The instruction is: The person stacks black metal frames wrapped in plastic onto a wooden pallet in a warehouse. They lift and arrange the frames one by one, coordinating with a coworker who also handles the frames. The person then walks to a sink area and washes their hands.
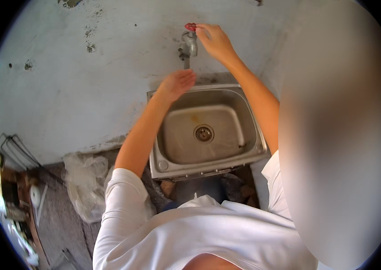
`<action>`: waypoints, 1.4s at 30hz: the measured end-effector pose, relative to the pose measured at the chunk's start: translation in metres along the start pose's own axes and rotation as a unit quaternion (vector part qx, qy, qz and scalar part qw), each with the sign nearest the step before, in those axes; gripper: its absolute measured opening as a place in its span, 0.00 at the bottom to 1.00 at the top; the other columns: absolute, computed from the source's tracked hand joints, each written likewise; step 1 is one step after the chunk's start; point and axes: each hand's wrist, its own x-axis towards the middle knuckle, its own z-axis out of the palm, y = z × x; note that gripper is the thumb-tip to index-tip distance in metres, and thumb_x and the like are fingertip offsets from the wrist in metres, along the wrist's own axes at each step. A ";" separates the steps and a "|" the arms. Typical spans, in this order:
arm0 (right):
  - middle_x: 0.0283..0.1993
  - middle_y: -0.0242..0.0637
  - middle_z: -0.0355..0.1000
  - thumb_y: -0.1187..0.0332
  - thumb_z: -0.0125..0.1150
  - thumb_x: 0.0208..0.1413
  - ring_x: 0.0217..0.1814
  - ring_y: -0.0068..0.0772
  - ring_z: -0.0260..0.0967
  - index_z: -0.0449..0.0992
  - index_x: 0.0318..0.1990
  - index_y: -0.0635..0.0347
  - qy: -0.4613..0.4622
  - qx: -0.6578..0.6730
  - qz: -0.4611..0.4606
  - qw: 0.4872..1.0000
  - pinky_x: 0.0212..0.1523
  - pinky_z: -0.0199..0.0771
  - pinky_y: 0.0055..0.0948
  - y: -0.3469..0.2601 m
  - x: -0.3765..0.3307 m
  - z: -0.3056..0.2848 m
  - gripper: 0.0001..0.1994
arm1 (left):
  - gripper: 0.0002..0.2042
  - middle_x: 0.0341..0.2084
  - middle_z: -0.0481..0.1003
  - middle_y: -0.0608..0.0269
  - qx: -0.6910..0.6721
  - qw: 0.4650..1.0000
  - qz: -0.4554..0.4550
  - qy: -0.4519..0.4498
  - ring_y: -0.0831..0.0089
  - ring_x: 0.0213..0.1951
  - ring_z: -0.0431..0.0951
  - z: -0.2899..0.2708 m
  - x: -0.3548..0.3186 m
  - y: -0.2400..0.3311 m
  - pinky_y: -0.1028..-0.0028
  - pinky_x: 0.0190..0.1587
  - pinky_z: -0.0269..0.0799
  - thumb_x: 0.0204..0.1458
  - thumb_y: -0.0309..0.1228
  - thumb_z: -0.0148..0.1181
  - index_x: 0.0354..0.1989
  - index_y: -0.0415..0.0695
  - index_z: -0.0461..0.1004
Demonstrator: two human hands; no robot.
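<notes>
A grey metal tap [190, 42] juts from the wall above the sink. On its red handle [190, 27] my right hand [216, 41] has its thumb and fingers closed. My left hand [179, 84] is below the spout with its fingers stretched out, slightly blurred, and holds nothing. Under both forearms lies a stainless steel sink [186, 150] with a round drain [204, 133] in its basin. A brownish stain marks the basin behind the drain. Whether water runs from the spout, I cannot tell.
A pale, stained wall [109, 81] rises behind the sink. To the left on the floor are a crumpled clear plastic bag [84, 184] and a dark metal rack [17, 150]. Clutter lines the far left edge. A large blurred patch covers the right side.
</notes>
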 end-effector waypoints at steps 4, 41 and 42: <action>0.30 0.39 0.68 0.56 0.47 0.47 0.32 0.39 0.63 0.73 0.31 0.57 -0.037 -0.039 -0.022 0.998 0.31 0.66 0.32 0.039 0.051 0.037 0.15 | 0.10 0.25 0.65 0.60 -0.208 0.975 -0.079 0.019 0.75 0.25 0.64 0.014 0.073 -0.009 0.81 0.25 0.64 0.53 0.31 0.36 0.35 0.36 0.61; 0.15 0.32 0.52 0.75 0.46 0.39 0.18 0.22 0.46 0.59 0.13 0.66 -0.307 0.319 -0.200 0.874 0.18 0.43 0.25 0.079 0.079 0.033 0.08 | 0.17 0.09 0.53 0.73 -0.359 0.922 -0.134 -0.055 0.89 0.07 0.48 0.020 0.154 -0.044 0.89 0.06 0.37 0.48 0.43 0.46 0.13 0.49 0.55; 0.15 0.32 0.53 0.75 0.46 0.39 0.18 0.21 0.47 0.59 0.13 0.67 -0.314 0.330 -0.198 0.868 0.18 0.44 0.24 0.083 0.081 0.035 0.08 | 0.17 0.09 0.54 0.73 -0.366 0.918 -0.143 -0.055 0.89 0.07 0.48 0.021 0.155 -0.041 0.88 0.06 0.37 0.48 0.43 0.46 0.13 0.49 0.55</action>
